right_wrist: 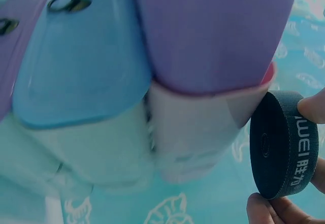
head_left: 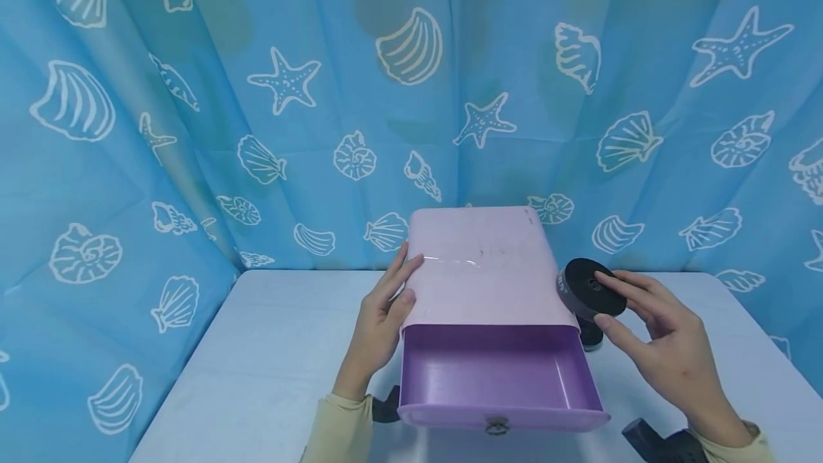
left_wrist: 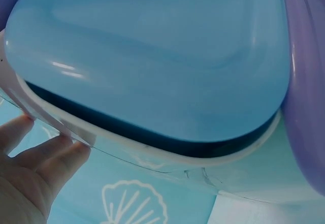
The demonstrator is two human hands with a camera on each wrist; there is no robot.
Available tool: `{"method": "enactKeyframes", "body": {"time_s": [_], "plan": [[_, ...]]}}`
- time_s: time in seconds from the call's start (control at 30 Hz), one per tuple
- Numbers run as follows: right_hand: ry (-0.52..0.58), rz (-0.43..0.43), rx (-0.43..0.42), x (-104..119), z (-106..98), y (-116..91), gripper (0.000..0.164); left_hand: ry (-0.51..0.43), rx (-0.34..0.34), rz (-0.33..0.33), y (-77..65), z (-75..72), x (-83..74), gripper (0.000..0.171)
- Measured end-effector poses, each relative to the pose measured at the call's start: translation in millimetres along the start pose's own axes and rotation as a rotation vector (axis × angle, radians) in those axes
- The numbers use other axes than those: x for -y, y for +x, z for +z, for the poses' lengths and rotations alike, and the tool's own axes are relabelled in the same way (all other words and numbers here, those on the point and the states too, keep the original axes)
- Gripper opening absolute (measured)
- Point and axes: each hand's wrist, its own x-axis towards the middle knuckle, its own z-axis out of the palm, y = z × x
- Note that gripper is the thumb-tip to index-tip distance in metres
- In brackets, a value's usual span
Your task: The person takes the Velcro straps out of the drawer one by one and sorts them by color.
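My left hand lies along the left side of a pink drawer unit, its fingers touching the wall. The top purple drawer is pulled out towards me, and its inside shows bare. To the right of the unit, my right hand pinches a black roll of strap tape between thumb and fingers. White lettering marks the edge of the roll in the right wrist view, where it stands close to the unit's side.
Below the top drawer, a closed blue drawer and another purple drawer show. Under the held roll is a second black round thing, partly hidden. The white table meets a blue shell-patterned curtain.
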Motion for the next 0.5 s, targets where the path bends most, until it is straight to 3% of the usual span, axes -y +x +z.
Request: {"method": "enactKeyframes", "body": {"time_s": [0.5], "plan": [[-0.151, 0.167, -0.131, -41, 0, -13, 0.051, 0.000, 0.005, 0.001, -0.3, -0.9, 0.6, 0.043]]}}
